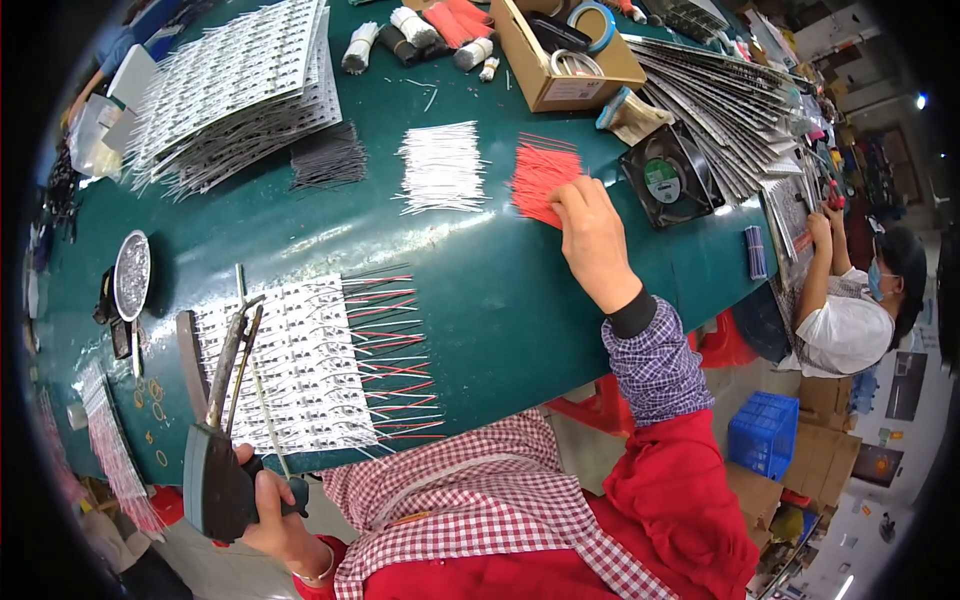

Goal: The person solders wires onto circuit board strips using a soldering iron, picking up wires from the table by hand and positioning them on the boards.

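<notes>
Five fingers [568, 196] on red wires [540, 178]

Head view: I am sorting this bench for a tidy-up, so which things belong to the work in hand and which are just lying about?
In use:
- red wires, under the right hand
- soldering tool, gripped in the left hand
- white board with wires attached

Lying about:
- white wires
- black wires
- cardboard box
- black fan
- stacked boards
</notes>
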Tool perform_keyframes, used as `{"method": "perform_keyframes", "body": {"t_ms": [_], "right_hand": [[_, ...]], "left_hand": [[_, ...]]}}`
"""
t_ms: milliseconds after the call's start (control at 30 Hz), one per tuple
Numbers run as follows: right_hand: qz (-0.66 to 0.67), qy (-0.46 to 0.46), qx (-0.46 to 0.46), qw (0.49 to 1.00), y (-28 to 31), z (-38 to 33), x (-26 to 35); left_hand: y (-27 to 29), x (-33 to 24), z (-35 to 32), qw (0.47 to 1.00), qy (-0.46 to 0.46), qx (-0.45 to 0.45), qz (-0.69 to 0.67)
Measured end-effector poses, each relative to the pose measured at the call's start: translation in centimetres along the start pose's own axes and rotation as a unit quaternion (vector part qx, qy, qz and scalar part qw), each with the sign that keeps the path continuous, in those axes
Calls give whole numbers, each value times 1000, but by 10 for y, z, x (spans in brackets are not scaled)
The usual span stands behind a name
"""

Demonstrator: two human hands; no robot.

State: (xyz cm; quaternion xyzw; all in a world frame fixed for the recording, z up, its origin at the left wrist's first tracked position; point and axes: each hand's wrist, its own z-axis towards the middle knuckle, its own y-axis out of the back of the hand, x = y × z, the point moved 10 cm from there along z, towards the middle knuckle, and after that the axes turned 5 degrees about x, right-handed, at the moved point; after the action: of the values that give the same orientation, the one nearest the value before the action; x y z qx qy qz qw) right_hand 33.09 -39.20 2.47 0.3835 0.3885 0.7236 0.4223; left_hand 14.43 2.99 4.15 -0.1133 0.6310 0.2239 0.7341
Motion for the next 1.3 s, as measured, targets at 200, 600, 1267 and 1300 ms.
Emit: {"method": "perform_keyframes", "body": {"t_ms": [200,600,1267,1300], "right_hand": [[-26,49,72,996,14,15,35],[-329,248,300,861,-75,19,125],[226,168,107,954,-94,46,232],[228,167,110,953,-95,46,233]], "left_hand": [[7,-3,4,1000,-5,6,-13],[31,10,3,997,11,-38,-65],[7,70,21,979,180,94,9],[5,64,25,983,157,87,30]]}}
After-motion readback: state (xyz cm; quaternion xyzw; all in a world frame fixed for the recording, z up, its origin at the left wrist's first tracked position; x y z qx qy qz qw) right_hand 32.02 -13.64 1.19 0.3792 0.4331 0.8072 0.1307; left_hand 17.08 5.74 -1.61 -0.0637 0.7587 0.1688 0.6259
